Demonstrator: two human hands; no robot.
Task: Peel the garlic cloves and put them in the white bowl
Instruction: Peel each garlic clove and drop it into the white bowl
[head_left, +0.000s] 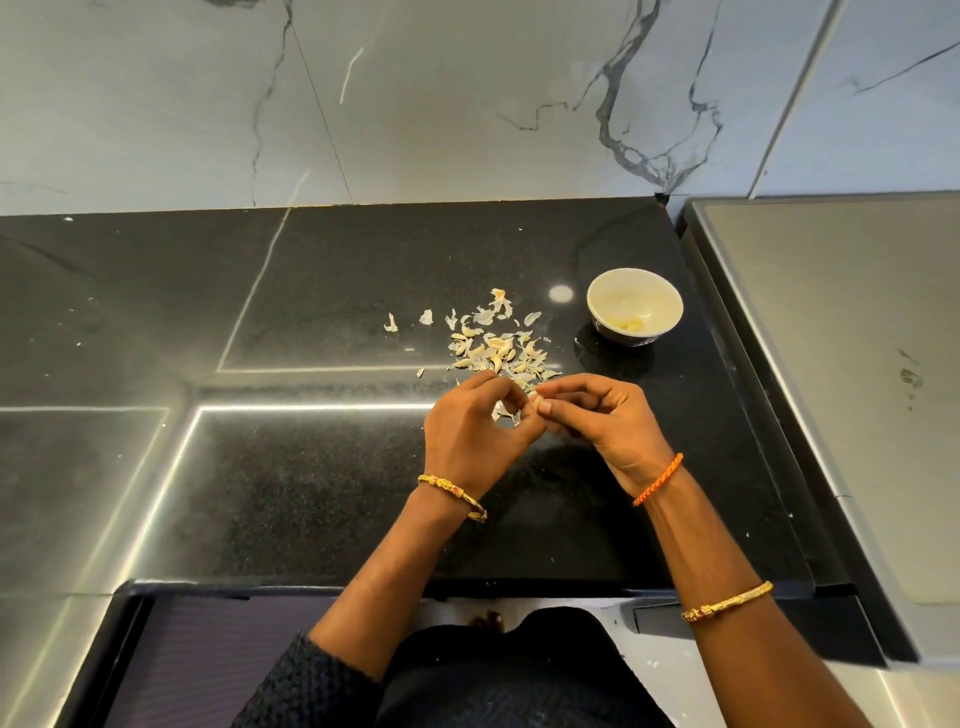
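Above a black granite counter (322, 493), a left hand (470, 431) and a right hand (592, 415) met fingertip to fingertip, pinching a garlic clove (533, 401) — largely hidden between them. Unpeeled cloves and skins (493, 348) lay just beyond; peeled cloves (628, 325) sat — indistinct — in the white bowl (602, 296).

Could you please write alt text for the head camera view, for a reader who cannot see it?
Two hands, left hand and right hand, meet over a black counter, pinching a garlic clove between the fingertips. Just beyond them lies a pile of garlic cloves and skins, and to its right stands a white bowl holding a few peeled cloves.
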